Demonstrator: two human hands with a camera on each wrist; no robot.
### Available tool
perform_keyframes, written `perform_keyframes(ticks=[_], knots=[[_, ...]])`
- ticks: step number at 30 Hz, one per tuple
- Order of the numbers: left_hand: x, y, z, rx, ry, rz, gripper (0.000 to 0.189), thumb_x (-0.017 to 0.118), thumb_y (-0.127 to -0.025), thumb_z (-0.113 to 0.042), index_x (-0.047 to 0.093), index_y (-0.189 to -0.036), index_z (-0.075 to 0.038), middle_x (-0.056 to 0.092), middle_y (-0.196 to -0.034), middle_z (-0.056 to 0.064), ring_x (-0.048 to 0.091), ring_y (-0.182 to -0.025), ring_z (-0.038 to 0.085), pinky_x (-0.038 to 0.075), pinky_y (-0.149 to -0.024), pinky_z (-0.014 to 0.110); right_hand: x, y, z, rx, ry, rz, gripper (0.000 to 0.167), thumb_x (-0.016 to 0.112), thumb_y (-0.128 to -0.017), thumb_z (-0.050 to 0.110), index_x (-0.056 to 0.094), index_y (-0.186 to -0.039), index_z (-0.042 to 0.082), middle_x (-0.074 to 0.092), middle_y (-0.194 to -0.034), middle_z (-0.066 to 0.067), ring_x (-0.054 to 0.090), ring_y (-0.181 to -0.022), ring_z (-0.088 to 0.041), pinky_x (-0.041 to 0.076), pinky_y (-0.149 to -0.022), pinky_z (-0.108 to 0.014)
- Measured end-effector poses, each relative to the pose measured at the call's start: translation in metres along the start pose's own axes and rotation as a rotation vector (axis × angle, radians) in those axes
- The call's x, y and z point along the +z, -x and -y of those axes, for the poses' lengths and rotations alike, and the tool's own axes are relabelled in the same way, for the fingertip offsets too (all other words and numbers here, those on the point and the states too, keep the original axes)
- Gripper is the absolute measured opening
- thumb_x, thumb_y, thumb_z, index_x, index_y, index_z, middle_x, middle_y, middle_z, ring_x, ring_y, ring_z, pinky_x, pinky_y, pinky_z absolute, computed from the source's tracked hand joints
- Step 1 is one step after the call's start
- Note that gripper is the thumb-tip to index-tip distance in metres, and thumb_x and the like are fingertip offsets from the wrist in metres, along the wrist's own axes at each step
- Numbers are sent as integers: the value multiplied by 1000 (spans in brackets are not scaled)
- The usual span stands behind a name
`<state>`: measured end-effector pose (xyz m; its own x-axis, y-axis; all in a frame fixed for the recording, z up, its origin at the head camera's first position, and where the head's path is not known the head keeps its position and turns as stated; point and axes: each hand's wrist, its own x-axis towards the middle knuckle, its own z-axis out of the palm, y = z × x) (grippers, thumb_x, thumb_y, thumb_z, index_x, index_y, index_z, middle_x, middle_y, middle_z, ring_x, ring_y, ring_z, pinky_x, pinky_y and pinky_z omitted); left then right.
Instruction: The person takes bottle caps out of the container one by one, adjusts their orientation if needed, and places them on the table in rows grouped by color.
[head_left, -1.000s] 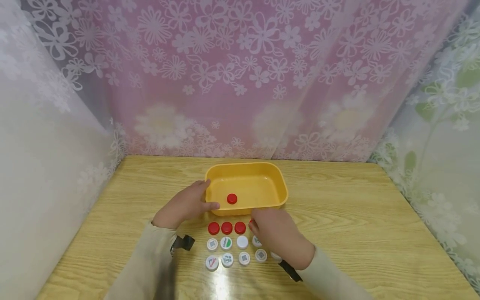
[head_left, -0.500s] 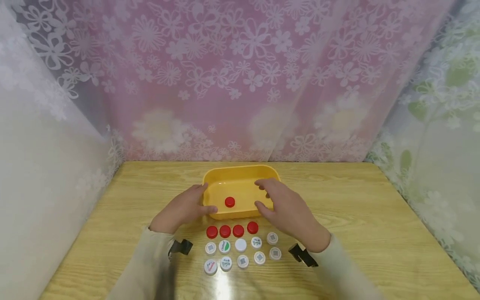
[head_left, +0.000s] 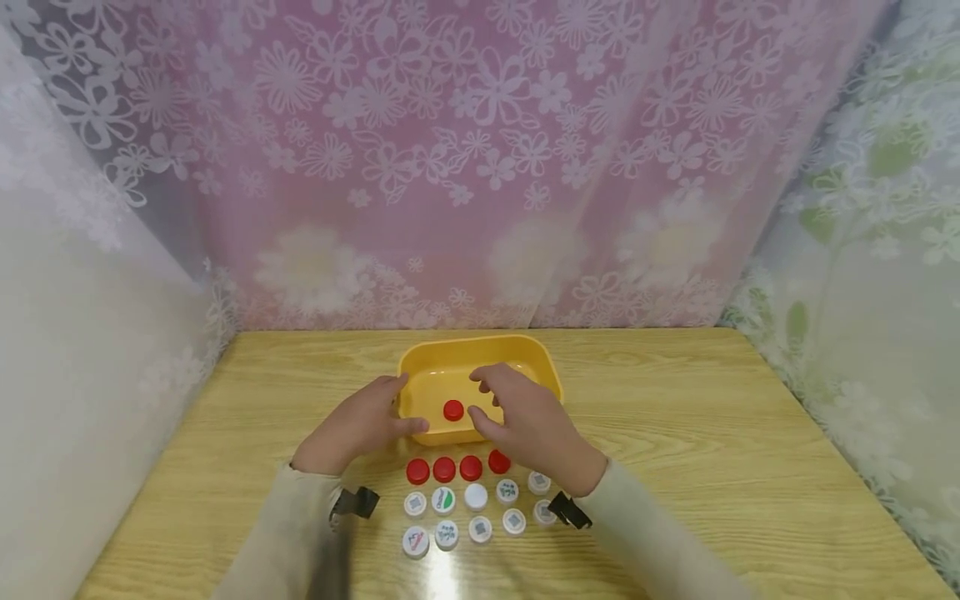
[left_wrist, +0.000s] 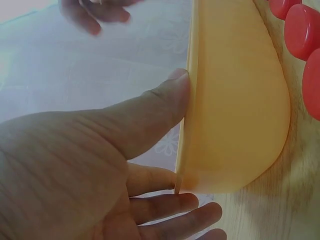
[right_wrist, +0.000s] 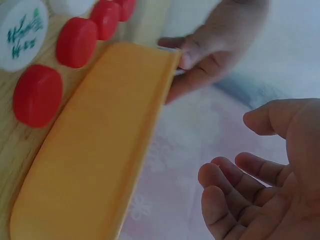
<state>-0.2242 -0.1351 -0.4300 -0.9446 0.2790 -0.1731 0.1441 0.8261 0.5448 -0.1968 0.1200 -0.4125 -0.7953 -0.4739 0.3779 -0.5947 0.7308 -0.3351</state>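
My left hand [head_left: 360,425] rests at the left front corner of a yellow plastic tub [head_left: 517,348], its thumb on the front rim and its other fingers fairly straight along the left side. Inside the tub lies a single red bottle cap [head_left: 453,410]. My right hand [head_left: 528,417] hovers over the tub's right half, fingers loosely bent and apart, holding nothing; the right wrist view shows its empty palm [right_wrist: 300,175]. Just in front of the tub is a row of several red bottle caps [head_left: 444,469], the rightmost one partly covered by the right hand in the head view.
Two rows of white bottle caps [head_left: 476,497], some with printed logos, lie nearer on the wooden table [head_left: 675,433]. A pink flowered curtain [head_left: 450,167] hangs behind the table, and pale cloth [head_left: 97,333] covers the left side.
My right hand has lifted from the right end of the red row, risen over the tub with fingers spread, then shifted left. My left hand stays at the tub's corner. The head view has shifted slightly.
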Motion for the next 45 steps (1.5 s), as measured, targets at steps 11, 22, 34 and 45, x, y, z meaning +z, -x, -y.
perform_keyframes(ticks=[11, 22, 34, 45], knots=[[0, 1, 4, 64, 50, -31, 73, 82, -90, -35, 53, -150, -4, 62, -136, 14, 61, -113, 27, 50, -100, 49, 22, -83, 1, 20, 268, 590, 36, 77, -95, 35, 68, -119, 10, 71, -104, -1, 65, -84, -17, 59, -78, -32], [7, -3, 5, 61, 32, -31, 87, 81, -90, -40, 41, -158, -2, 51, -152, 19, 51, -138, 36, 42, -114, 54, 60, -106, -13, 55, 339, 814, 26, 79, -91, 39, 67, -98, 17, 61, -81, 5, 56, -75, -15, 52, -75, -29], [2, 1, 6, 42, 8, -29, 87, 81, -90, -42, 42, -158, -3, 50, -153, 17, 52, -138, 34, 42, -115, 53, 74, -110, -3, -56, 410, 765, 23, 72, -100, 25, 72, -120, 16, 71, -96, 1, 64, -87, -18, 56, -99, -34], [2, -2, 5, 30, 7, -18, 86, 80, -91, -41, 41, -158, -3, 52, -150, 17, 53, -136, 34, 42, -114, 53, 29, -135, -19, 6, 305, 614, 27, 72, -93, 27, 66, -112, 10, 61, -80, 1, 52, -66, -14, 50, -62, -29]])
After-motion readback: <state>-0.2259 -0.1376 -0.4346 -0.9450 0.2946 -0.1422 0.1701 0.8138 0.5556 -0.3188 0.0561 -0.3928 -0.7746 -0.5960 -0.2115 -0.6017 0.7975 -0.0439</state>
